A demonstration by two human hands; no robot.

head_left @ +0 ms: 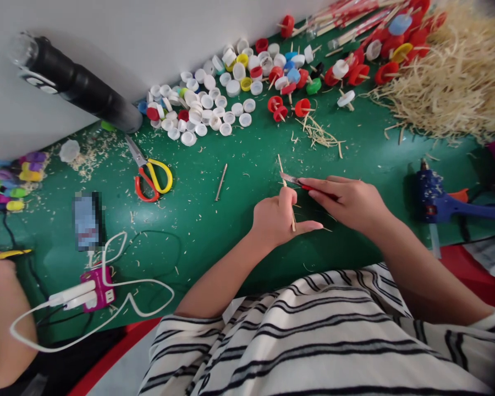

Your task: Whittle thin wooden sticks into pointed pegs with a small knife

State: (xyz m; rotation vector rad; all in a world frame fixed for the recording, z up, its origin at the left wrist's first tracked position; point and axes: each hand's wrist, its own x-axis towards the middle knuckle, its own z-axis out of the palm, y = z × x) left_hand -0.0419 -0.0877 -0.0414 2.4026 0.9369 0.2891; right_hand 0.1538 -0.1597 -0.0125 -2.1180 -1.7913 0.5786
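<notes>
My left hand [278, 220] is closed around a thin wooden stick [284, 177] that points up and away over the green table [214, 231]. My right hand [346, 201] grips a red-handled knife [295, 180], its blade lying against the stick just above my left fingers. Wood shavings are scattered on the table around both hands.
Red and yellow scissors [152, 179] and a loose stick [221, 181] lie to the left. Piles of bottle caps [214, 99] line the wall; a straw-like shavings heap [449, 82] at far right. A blue glue gun [441, 201] lies right. Phone [87, 220], white cable, another person's arm at left.
</notes>
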